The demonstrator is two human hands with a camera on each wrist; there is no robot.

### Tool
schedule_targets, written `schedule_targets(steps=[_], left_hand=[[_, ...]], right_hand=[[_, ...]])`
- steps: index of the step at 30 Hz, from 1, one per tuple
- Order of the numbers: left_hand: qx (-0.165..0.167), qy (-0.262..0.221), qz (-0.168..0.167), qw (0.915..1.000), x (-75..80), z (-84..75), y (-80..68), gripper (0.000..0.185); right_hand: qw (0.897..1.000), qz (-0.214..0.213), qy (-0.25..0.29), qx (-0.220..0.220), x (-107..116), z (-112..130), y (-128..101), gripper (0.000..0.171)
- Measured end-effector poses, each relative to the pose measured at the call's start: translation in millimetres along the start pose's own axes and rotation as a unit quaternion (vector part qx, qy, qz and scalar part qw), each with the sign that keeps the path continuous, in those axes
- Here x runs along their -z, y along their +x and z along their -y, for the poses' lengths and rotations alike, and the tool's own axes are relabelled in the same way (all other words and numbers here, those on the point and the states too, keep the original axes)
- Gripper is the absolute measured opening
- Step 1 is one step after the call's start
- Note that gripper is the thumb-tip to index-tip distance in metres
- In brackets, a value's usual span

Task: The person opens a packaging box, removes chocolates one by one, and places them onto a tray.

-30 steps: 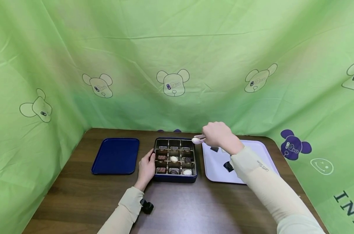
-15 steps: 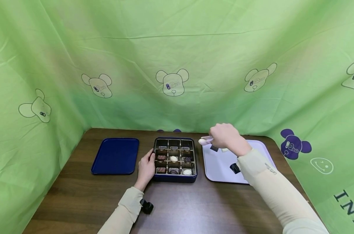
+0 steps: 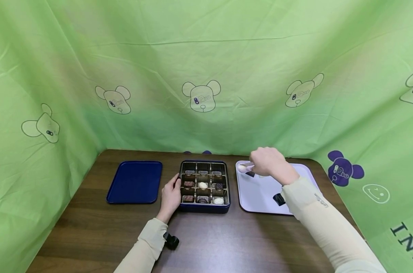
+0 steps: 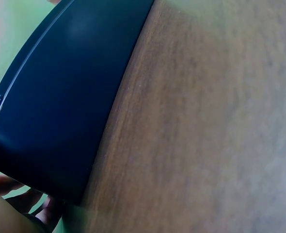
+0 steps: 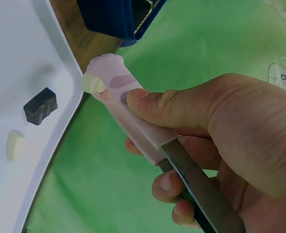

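Observation:
My right hand (image 3: 269,161) grips small tongs (image 5: 133,114) with pink paw-shaped tips. A white chocolate (image 5: 92,83) sits between those tips, over the far left corner of the pale lilac tray (image 3: 261,203). A dark chocolate (image 5: 40,108) and a second white chocolate (image 5: 15,144) lie near it on the tray. My left hand (image 3: 171,197) touches the left side of the navy chocolate box (image 3: 204,207); some of its fingers are hidden in the head view. Divided into compartments, the box has chocolates in its middle and front rows.
A navy lid (image 3: 134,182) lies flat on the wooden table (image 3: 206,242), left of the box. Another dark piece (image 3: 279,199) is on the tray, close to my right sleeve. A green curtain (image 3: 152,113) hangs behind the table and along its sides.
My right hand has moved right and slightly down, carrying the tongs and white chocolate from the box's far right corner to over the tray. My left hand and the box stay in place.

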State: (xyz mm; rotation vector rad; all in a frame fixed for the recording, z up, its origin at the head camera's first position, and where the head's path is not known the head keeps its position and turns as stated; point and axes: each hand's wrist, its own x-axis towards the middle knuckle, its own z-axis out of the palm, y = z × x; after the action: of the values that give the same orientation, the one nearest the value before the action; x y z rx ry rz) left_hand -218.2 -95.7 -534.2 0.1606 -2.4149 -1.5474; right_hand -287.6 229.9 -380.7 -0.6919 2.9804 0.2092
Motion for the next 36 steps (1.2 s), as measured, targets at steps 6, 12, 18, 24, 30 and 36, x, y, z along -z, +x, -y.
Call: schedule_targets(steps=[6,12,18,24,30,36], left_hand=[[0.006,0.000,0.000,1.0000,-0.7,0.3,0.3,0.037],[0.009,0.002,-0.002,1.0000,-0.8,0.5,-0.5,0.037],[0.002,0.001,0.001,1.0000,0.4,0.8,-0.2,0.036],[0.005,0.004,0.005,1.0000,0.1,0.8,0.5,0.037],[0.010,0.002,0.004,0.9999,0.1,-0.1,-0.3,0.037],[0.007,0.005,0.002,1.0000,0.2,-0.9,-0.2,0.037]], right_hand=[[1.000,0.013,0.005,-0.006,-4,-4,-4,0.023],[1.000,0.021,0.007,-0.013,-9,-6,-8,0.021],[0.999,0.031,0.012,-0.014,-13,-6,-11,0.018],[0.999,0.042,0.013,-0.022,-18,-8,-13,0.018],[0.998,0.058,0.011,-0.027,-24,-9,-12,0.024],[0.997,0.069,0.007,-0.035,-30,-9,-10,0.044]])
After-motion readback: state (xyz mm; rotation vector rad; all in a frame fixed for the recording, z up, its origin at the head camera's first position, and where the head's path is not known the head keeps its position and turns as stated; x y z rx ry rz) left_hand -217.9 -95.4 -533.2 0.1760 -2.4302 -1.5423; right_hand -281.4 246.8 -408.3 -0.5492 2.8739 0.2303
